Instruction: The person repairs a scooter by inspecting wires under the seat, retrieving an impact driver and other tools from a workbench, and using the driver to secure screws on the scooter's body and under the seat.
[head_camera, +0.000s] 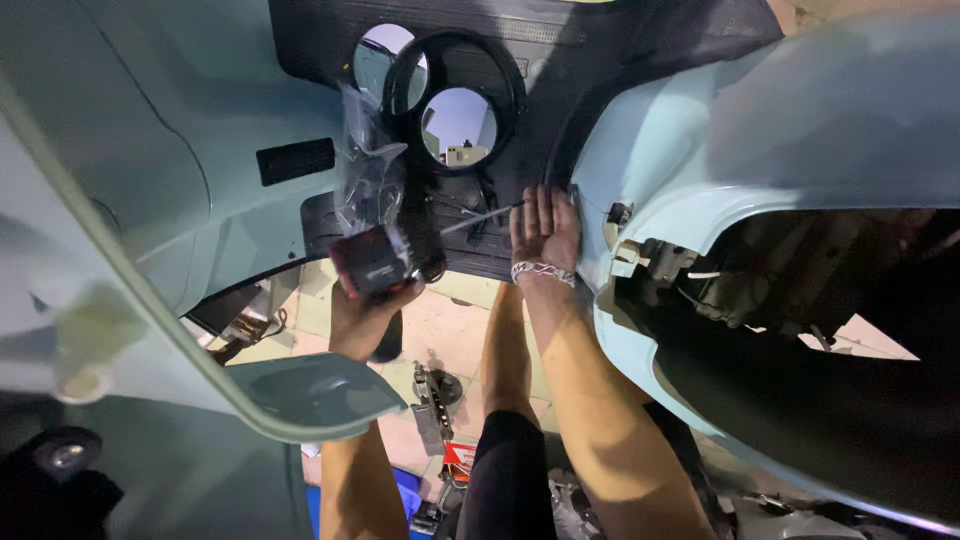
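My left hand (362, 315) holds a small dark boxy part (372, 262) with a crumpled clear plastic bag (368, 170) sticking up from it. My right hand (545, 228), a silver bracelet at its wrist, grips a thin screwdriver-like tool (482, 216) whose shaft points left against a black textured panel (560, 70). That panel has two round openings (459, 125) ringed in black. Both hands work between pale blue scooter body panels (800, 130).
A pale blue shell (150, 170) fills the left side, with a curved edge (310, 395) near my left forearm. On the right, a dark cavity (800, 290) shows wiring and clips. Below lie a tiled floor (440, 330), metal parts (432, 400) and my knee.
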